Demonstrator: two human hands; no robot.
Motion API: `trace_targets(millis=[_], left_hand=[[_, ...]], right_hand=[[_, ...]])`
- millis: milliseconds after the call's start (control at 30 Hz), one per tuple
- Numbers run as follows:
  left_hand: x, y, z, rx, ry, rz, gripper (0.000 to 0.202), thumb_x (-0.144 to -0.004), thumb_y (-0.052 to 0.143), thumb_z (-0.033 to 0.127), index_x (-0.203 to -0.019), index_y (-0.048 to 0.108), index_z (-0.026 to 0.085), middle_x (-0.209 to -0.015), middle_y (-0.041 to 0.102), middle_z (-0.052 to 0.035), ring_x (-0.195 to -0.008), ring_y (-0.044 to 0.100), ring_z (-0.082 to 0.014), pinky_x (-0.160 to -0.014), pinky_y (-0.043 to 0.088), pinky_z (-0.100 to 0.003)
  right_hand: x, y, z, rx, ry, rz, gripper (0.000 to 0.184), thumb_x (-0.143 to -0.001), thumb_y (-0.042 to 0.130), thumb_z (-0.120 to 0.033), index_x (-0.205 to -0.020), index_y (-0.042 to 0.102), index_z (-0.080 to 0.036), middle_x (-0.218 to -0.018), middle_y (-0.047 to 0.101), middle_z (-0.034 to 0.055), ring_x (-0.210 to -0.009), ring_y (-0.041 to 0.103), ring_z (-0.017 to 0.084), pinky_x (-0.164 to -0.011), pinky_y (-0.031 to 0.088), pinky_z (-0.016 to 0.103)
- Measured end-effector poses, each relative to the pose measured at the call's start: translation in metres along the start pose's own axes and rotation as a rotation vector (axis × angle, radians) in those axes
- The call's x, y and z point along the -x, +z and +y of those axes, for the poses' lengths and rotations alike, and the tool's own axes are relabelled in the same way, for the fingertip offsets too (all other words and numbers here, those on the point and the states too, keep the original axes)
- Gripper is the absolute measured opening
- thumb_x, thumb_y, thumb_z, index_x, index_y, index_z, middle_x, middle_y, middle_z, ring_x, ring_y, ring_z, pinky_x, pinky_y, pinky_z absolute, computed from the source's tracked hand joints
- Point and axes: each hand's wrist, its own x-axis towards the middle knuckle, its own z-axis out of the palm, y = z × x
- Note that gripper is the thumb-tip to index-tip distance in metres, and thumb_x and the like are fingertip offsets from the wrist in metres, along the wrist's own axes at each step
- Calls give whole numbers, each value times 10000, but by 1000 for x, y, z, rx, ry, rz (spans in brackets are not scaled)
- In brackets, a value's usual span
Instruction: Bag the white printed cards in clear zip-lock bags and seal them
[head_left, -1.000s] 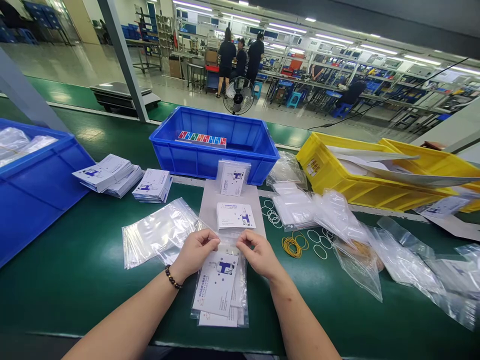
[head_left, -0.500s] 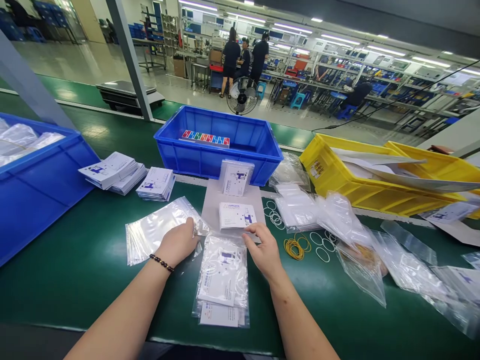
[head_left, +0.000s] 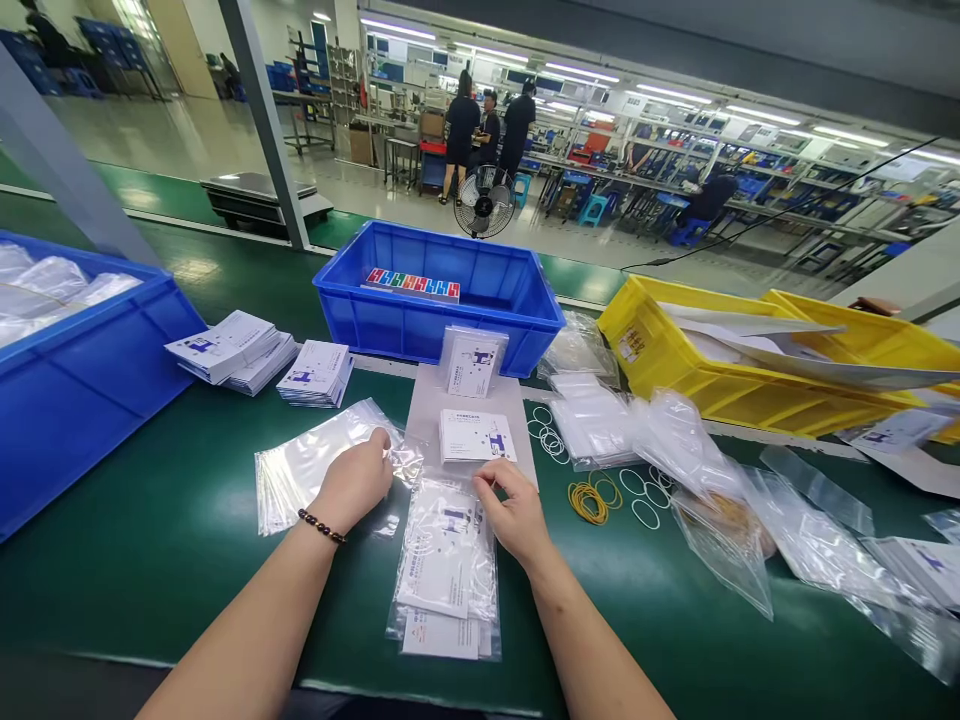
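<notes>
My left hand [head_left: 354, 484] rests on a stack of empty clear bags [head_left: 300, 470], fingers curled and pinching the top bag's right edge. My right hand [head_left: 510, 510] lies with bent fingers on the top right edge of a pile of bagged white cards [head_left: 446, 570] in front of me. Just beyond the hands a loose white card [head_left: 475, 436] lies on a grey sheet [head_left: 427, 410]. Another bagged card [head_left: 472, 362] leans against the blue bin.
A blue bin [head_left: 439, 300] with coloured pieces stands ahead, a larger blue bin [head_left: 67, 380] at left, yellow bins [head_left: 720, 350] at right. Card stacks [head_left: 232, 350] lie at left. Rubber bands [head_left: 589, 495] and loose clear bags [head_left: 720, 500] are scattered to the right. People stand far behind.
My left hand left the bagged cards and moved left onto the empty bag stack, gripping its edge. The filled bag now lies flat on the pile. My right hand stayed near its top edge.
</notes>
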Motion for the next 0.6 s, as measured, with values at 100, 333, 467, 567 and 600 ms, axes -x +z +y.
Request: trace_targets(millis=[100, 333, 467, 567, 600], left_hand=[[-3, 9, 1, -16, 27, -43, 247, -808, 439, 328, -991, 468, 165, -855, 665, -112, -784, 623, -279, -558, 382, -298], [-3, 6, 1, -26, 13, -31, 206, -803, 344, 137, -924, 506, 175, -830, 660, -103, -767, 622, -245, -555, 370, -280], [10, -6, 1, 285, 118, 92, 180, -824, 327, 226, -900, 489, 213, -683, 597, -10, -647, 580, -184, -547, 388, -250], [22, -4, 7, 389, 374, -24, 179, -785, 373, 224, -880, 525, 222, -630, 558, 17, -600, 543, -161, -560, 391, -239], [25, -2, 10, 357, 445, -74, 191, -765, 386, 200, -866, 546, 223, -644, 569, 11, -608, 540, -161, -570, 385, -241]], right_hand=[[0, 2, -1, -10, 1, -16, 146, -798, 473, -185, -671, 544, -196, -671, 562, 18, -618, 511, 134, -573, 416, 253], [-1, 1, -3, -30, 13, -20, 156, -799, 482, -215, -663, 554, -191, -660, 562, 19, -608, 506, 133, -565, 414, 250], [0, 3, -2, -193, 113, -70, 217, -796, 499, -340, -671, 578, -182, -664, 578, 27, -603, 517, 136, -562, 418, 256], [1, 9, 0, -500, 319, -221, 362, -787, 449, -494, -816, 590, -162, -664, 607, 36, -512, 523, 127, -480, 405, 250], [2, 11, 0, -568, 388, -269, 380, -776, 452, -507, -842, 582, -155, -650, 611, 33, -475, 512, 120, -449, 391, 241]])
